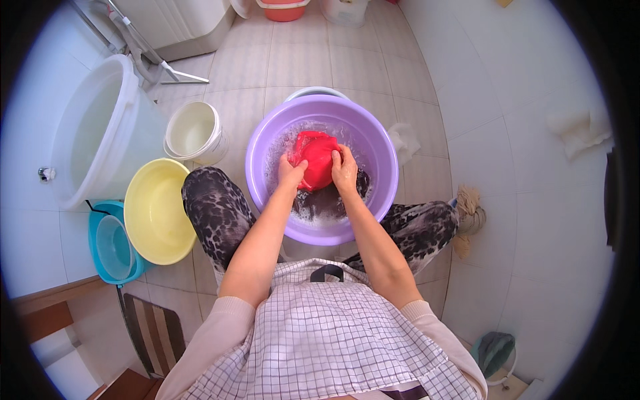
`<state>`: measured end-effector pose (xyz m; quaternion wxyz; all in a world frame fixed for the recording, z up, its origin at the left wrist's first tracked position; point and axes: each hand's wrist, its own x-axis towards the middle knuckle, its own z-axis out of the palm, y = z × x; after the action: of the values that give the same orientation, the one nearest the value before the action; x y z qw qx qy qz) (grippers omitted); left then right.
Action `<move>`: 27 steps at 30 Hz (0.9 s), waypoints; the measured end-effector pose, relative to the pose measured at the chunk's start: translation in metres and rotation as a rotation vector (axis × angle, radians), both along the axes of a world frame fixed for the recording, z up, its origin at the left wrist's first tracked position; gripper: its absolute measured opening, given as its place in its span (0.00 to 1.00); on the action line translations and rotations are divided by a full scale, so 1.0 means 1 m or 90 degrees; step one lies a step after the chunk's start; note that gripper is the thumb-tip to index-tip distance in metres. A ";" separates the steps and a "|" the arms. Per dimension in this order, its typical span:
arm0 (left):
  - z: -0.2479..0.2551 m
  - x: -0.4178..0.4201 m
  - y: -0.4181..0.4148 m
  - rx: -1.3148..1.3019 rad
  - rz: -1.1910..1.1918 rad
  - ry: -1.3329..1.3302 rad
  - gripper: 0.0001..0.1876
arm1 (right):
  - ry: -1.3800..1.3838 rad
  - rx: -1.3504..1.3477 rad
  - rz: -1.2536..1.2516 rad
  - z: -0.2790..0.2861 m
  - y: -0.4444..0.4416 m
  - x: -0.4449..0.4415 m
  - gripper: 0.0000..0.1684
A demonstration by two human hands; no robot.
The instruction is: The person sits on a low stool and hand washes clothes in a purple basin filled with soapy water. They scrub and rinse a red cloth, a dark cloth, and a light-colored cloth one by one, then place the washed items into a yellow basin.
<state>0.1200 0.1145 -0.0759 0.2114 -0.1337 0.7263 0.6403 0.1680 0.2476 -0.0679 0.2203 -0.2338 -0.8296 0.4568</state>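
Observation:
A wet red cloth [318, 159] is bunched between my two hands, inside a purple plastic basin [257, 165]. My left hand [292, 172] grips its left side, the thumb lying on top. On the right edge, my right hand [344, 167] pinches the fabric between thumb and fingers. Soapy water [282, 145] with white suds fills the bottom of the basin. Below the red cloth a dark brown cloth [325, 200] lies partly under the water; my right wrist covers some of it. The basin stands between my knees, and the rim of a paler basin [315, 91] shows behind it.
To the left are a large translucent tub [127, 145] of water, a white bucket [218, 137], a yellow basin [160, 212] and a blue basin [97, 240]. A floor squeegee [182, 77] leans beyond them. A crumpled white plastic bag [404, 141] lies right of the purple basin, near the tiled wall [480, 150].

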 end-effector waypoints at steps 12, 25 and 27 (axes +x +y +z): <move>-0.008 -0.013 -0.004 0.280 0.108 -0.218 0.29 | -0.126 0.207 0.068 0.040 -0.013 0.010 0.37; 0.014 0.038 0.024 0.405 0.261 -0.068 0.23 | 0.053 0.042 0.248 0.057 -0.002 0.017 0.22; 0.013 0.031 0.024 0.404 0.223 -0.197 0.18 | 0.003 0.035 0.227 0.026 0.020 0.005 0.18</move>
<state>0.1509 0.1381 -0.0627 0.2369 -0.2787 0.4178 0.8316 0.1730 0.2680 -0.0417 0.1444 -0.0761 -0.8694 0.4663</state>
